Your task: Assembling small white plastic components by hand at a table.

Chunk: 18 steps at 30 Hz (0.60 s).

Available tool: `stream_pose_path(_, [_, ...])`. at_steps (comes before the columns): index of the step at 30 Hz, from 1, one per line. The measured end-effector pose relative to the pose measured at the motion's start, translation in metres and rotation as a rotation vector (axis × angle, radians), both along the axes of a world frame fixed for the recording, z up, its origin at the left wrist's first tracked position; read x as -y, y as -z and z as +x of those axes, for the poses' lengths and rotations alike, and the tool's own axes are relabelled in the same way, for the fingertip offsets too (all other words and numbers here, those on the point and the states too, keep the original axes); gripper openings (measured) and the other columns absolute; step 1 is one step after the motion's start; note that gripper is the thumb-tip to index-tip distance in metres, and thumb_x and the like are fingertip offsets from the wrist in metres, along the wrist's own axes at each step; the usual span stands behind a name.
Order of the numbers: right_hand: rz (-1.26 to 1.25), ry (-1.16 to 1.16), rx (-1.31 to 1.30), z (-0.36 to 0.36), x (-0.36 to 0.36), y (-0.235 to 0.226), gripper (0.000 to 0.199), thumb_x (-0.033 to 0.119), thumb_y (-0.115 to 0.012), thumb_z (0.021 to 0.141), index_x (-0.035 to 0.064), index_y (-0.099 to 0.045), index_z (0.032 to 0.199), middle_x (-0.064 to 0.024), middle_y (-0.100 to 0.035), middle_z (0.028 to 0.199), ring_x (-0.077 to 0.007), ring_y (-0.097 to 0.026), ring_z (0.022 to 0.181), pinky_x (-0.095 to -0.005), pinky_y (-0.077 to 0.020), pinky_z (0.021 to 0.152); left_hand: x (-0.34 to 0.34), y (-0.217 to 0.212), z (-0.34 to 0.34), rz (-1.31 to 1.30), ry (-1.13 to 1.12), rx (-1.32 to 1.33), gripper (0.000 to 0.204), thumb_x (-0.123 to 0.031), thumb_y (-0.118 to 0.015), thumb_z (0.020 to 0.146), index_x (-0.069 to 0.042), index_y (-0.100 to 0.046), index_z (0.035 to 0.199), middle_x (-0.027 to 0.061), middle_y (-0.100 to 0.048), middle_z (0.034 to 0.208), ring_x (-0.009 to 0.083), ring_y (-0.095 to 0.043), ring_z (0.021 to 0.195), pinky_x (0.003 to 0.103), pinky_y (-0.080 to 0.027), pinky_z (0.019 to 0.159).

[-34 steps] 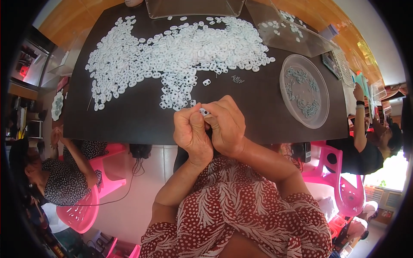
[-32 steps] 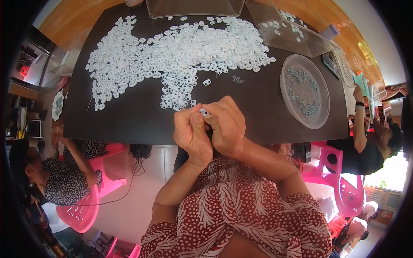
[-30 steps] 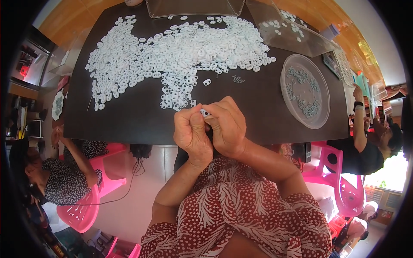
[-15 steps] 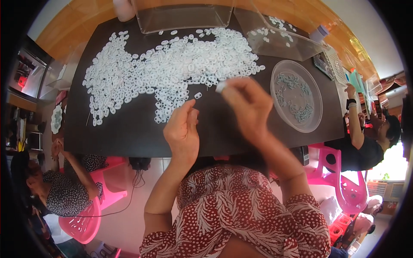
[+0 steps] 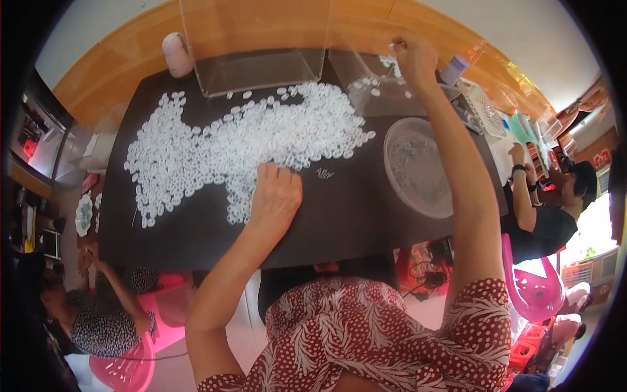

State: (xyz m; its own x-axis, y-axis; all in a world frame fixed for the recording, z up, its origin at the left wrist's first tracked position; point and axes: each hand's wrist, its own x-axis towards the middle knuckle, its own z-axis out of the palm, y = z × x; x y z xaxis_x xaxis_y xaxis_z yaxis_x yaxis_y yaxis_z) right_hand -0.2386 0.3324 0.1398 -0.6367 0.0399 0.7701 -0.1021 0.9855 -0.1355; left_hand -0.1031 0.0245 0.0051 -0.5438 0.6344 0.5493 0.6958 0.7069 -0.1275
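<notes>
A wide pile of small white oval plastic pieces with holes (image 5: 261,127) covers much of the dark table. My left hand (image 5: 277,196) rests at its near edge with the fingers curled down; whatever is under the fingertips is hidden. Stretched out over the right-hand clear plastic bin (image 5: 358,65), my right hand (image 5: 418,62) pinches one small white piece (image 5: 392,47). Several loose white pieces (image 5: 386,64) lie inside that bin. A few thin grey pins (image 5: 324,173) sit on the tabletop to the right of my left hand.
A round translucent tub (image 5: 396,189) with grey-green small parts stands on the right. Another clear bin (image 5: 204,78) and a pink bottle (image 5: 177,55) are at the back. A purple-capped bottle (image 5: 454,68) and a white basket (image 5: 483,111) stand back right. People sit on both sides.
My right hand has gone from the pile's near edge out to the far right bin, carrying the white piece. My left hand has turned palm down beside the pile. The view has tilted upward.
</notes>
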Motion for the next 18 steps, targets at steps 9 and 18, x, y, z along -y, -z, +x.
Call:
stream_pose_path(9, [0.081, -0.7, -0.028, 0.07, 0.099, 0.08, 0.018, -0.002, -0.059, 0.066, 0.0094, -0.067, 0.078, -0.011, -0.06, 0.073, -0.03, -0.057, 0.075, -0.0405, -0.0462, 0.064, 0.011, -0.001, 0.008, 0.302, -0.011, 0.11, 0.013, 0.0, -0.059, 0.061, -0.007, -0.049, 0.067, 0.011, -0.046, 0.073, 0.0279, -0.046, 0.073, 0.039, -0.037, 0.071])
stream_pose_path(18, [0.096, -0.837, 0.347, 0.104, 0.139, 0.132, 0.013, -0.003, -0.062, 0.068, 0.0065, -0.066, 0.076, -0.0091, -0.055, 0.076, -0.0272, -0.053, 0.075, -0.0369, -0.0443, 0.062, 0.026, -0.019, 0.058, 0.767, -0.077, 0.361, 0.015, -0.001, -0.07, 0.069, -0.007, -0.062, 0.08, 0.006, -0.055, 0.071, 0.0259, -0.052, 0.069, 0.036, -0.041, 0.061])
